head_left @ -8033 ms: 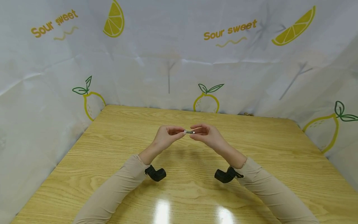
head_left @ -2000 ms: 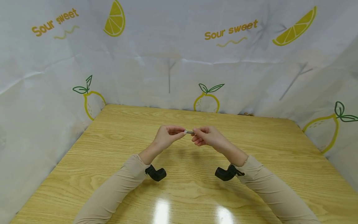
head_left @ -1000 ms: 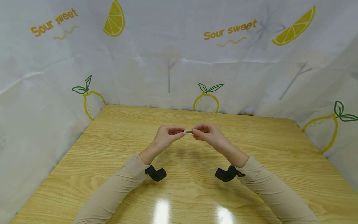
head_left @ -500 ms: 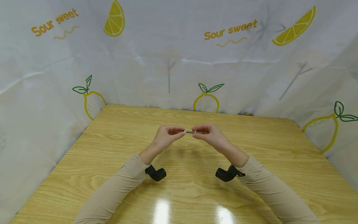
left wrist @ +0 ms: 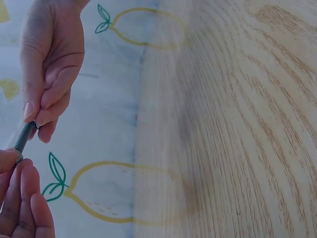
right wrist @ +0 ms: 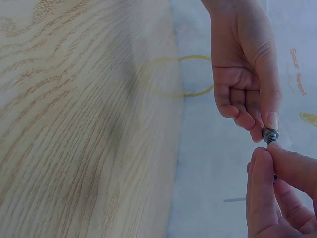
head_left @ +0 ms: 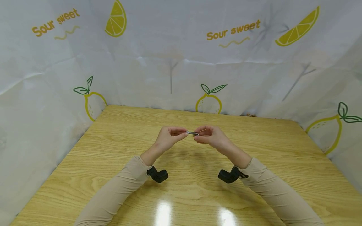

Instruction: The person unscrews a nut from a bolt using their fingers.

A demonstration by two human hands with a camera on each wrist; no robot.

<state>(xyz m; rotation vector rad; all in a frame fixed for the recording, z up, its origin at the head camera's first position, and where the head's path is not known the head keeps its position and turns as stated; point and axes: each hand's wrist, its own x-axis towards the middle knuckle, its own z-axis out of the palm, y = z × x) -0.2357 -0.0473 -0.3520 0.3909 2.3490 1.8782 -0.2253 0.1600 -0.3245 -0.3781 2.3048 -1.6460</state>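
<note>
A grey metal bolt [head_left: 192, 133] with a threaded shaft is held level above the table, between the two hands. My left hand [head_left: 167, 138] pinches its left end with thumb and fingertips; in the right wrist view a round, wider metal part of the bolt [right wrist: 270, 135] shows at those fingertips. The thumb and forefinger of my right hand [head_left: 210, 135] are at the other end, one on each side of the bolt. Threads of the bolt [left wrist: 25, 136] show between the hands in the left wrist view. A small dark end peeks out below the right thumb; whether it is a nut, I cannot tell.
The wooden table [head_left: 192, 194] spreads beneath both hands. Behind and at the sides hangs a white cloth [head_left: 158, 78] printed with lemons. Black curved mounts [head_left: 228, 175] are strapped at both wrists, close above the tabletop.
The left hand and bolt stay in place. The right thumb and fingers shift back and forth around the bolt's right end; two seconds ago the thumb lay over it with the fingers lower.
</note>
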